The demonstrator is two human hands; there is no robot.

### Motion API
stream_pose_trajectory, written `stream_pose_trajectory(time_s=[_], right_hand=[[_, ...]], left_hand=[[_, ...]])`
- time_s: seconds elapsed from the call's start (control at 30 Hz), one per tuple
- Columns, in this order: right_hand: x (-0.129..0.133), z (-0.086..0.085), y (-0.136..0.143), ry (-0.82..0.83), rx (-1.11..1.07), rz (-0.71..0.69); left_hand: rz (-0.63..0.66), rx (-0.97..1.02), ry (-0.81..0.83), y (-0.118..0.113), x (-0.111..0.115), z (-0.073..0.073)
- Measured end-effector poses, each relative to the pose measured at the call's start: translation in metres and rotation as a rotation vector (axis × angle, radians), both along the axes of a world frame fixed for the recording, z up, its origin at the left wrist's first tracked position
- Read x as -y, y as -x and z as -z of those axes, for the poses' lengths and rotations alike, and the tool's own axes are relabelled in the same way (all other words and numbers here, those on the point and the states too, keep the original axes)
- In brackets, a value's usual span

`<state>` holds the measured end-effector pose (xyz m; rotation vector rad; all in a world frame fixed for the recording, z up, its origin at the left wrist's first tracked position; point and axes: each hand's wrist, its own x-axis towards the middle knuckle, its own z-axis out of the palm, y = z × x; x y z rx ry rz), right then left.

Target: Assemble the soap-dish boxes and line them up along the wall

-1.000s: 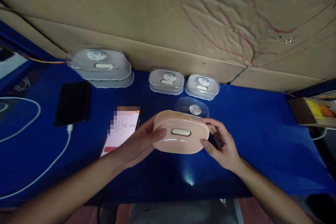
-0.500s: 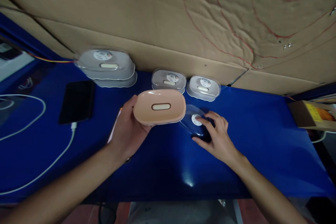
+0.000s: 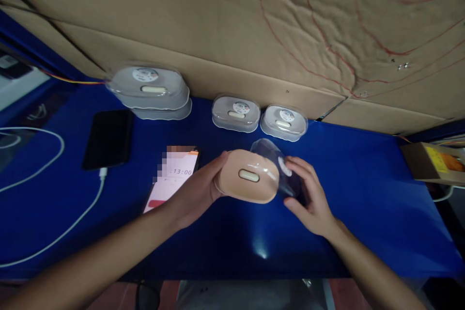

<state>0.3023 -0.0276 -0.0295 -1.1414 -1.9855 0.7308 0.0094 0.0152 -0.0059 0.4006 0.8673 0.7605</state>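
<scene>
My left hand (image 3: 201, 189) is closed around the left end of a peach oval box (image 3: 232, 181), which has a cream oblong inset in its top. Beside it my right hand (image 3: 308, 193) grips a clear plastic cover (image 3: 267, 147) with a round white sticker, thumb below and fingers above. The cover is tilted, its open side towards the box, and the box's right end overlaps it in view. Whether the two touch I cannot tell. Part of the cover is hidden by the box and my fingers.
Along the cardboard wall (image 3: 203, 68) stand two grey covered boxes (image 3: 234, 118) (image 3: 278, 128) and a grey stack (image 3: 160, 101). A lit phone (image 3: 170, 179) lies by my left forearm; a black phone (image 3: 109, 140) on a white cable lies further left. An open carton (image 3: 421, 160) is at right.
My left hand has brought the peach box right and nearer me, uncovering the lit phone. My right hand has tilted the clear cover up towards the box.
</scene>
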Motion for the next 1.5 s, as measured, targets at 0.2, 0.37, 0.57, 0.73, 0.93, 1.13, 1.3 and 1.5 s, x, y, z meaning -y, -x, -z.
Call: stream_pose_trajectory(time_s=[0.2,0.37,0.57,0.73,0.93,1.13,1.3,1.5], right_hand=[[0.005,-0.002,0.01,-0.168,0.164,-0.229],[0.005,0.001,0.012,-0.187,0.187,-0.216],[0.005,-0.001,0.011,-0.214,0.222,-0.198],[0.005,-0.001,0.011,-0.207,0.218,-0.193],[0.005,0.001,0.008,-0.242,0.256,-0.182],[0.005,0.001,0.008,-0.298,0.255,-0.195],[0.002,0.0,0.011,-0.25,0.213,-0.185],[0.004,-0.001,0.01,-0.246,0.256,-0.168]], left_hand=[[0.15,0.026,-0.114,-0.002,0.008,0.005],[0.147,-0.024,-0.132,-0.001,0.011,0.004],[0.132,-0.022,-0.137,-0.002,0.012,0.005],[0.117,-0.031,-0.125,-0.004,0.012,0.002],[0.14,0.009,-0.153,-0.005,0.011,-0.001],[0.153,0.032,-0.132,-0.004,0.011,0.001],[0.126,0.013,-0.148,-0.004,0.011,0.002],[0.128,-0.065,-0.19,-0.002,0.013,0.002]])
